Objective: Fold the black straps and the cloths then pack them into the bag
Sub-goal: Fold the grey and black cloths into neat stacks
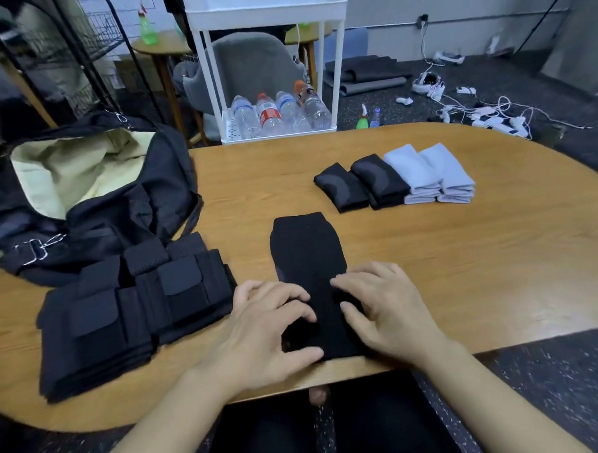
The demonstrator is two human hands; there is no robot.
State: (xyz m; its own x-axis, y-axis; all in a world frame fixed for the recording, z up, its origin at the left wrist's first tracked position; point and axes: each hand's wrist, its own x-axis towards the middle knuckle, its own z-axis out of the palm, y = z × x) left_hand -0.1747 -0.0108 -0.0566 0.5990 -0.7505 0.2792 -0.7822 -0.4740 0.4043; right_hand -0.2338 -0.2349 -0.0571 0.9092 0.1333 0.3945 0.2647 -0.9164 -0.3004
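At the near edge of the wooden table [429, 255], the left hand [261, 334] and right hand [383, 311] rest side by side, fingers loosely spread, on a black cloth [307, 250] lying flat, folded black straps [130, 312] and the gaping black bag [94, 201] to its left, folded cloths [395, 181] beyond.

- I see a wooden table [429, 255] with rounded ends, near.
- Far of it a white cart [270, 73] holds water bottles [279, 114]; a grey chair [253, 64] sits behind.
- Dark speckled floor [537, 370], cables [484, 112] far right.
- Black rack [71, 58] far left.
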